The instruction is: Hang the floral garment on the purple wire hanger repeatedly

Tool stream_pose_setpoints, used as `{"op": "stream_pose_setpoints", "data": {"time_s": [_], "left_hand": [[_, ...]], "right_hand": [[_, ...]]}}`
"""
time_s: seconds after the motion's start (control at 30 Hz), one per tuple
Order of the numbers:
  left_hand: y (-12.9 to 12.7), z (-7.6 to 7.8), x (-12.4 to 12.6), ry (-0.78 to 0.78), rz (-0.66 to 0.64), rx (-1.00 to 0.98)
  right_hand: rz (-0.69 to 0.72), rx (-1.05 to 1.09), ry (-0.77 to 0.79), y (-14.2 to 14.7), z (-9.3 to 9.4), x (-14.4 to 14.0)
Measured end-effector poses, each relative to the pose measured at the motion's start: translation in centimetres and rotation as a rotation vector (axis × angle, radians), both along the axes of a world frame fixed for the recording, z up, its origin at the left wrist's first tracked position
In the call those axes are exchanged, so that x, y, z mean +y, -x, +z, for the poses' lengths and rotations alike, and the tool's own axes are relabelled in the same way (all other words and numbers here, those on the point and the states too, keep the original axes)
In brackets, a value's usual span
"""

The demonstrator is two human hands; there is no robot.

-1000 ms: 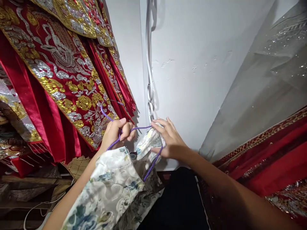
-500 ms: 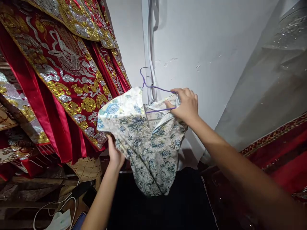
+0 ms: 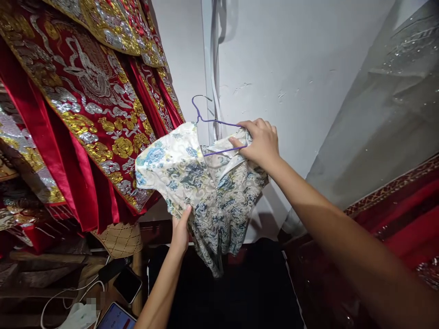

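A short-sleeved floral blouse (image 3: 209, 192), white with blue, yellow and dark green flowers, hangs in front of me on a purple hanger (image 3: 219, 121). The hanger goes through its left shoulder, and the hook stands free above the neckline. My right hand (image 3: 261, 142) is closed around the blouse's right shoulder together with the hanger's end. At the blouse's lower left side, my left hand (image 3: 181, 228) grips the cloth, with the thumb in front and the fingers hidden behind. The hem is gathered into folds.
Red costumes (image 3: 99, 114) with gold and silver embroidery hang at the left. A white wall (image 3: 274, 55) with a strap is behind. Sheer covered fabric (image 3: 377, 123) hangs at the right. A dark phone (image 3: 127, 284), a lit phone (image 3: 115, 316) and a white cable (image 3: 51, 301) lie at lower left.
My left hand has moved right and inward from under the sleeve to the blouse's side, taking hold of the cloth. The hem has bunched up. The hanger and right hand shifted slightly left.
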State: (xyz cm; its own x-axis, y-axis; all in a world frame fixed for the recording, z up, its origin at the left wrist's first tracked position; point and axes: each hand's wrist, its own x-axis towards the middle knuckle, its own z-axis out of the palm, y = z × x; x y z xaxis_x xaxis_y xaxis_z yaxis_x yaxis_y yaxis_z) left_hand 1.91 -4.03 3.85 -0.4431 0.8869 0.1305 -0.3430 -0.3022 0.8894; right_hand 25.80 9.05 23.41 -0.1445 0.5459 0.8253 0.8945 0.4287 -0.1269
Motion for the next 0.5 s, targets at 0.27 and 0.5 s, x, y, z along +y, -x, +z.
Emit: {"op": "stream_pose_setpoints", "data": {"time_s": [0.27, 0.5], "left_hand": [[-1.0, -0.9, -0.7, 0.138, -0.051, -0.016], [-0.4, 0.4, -1.6, 0.078, -0.077, -0.006]], "right_hand": [[0.018, 0.002, 0.017, -0.8, -0.5, -1.1], [-0.026, 0.073, 0.06, -3.3, -0.8, -2.0]]}}
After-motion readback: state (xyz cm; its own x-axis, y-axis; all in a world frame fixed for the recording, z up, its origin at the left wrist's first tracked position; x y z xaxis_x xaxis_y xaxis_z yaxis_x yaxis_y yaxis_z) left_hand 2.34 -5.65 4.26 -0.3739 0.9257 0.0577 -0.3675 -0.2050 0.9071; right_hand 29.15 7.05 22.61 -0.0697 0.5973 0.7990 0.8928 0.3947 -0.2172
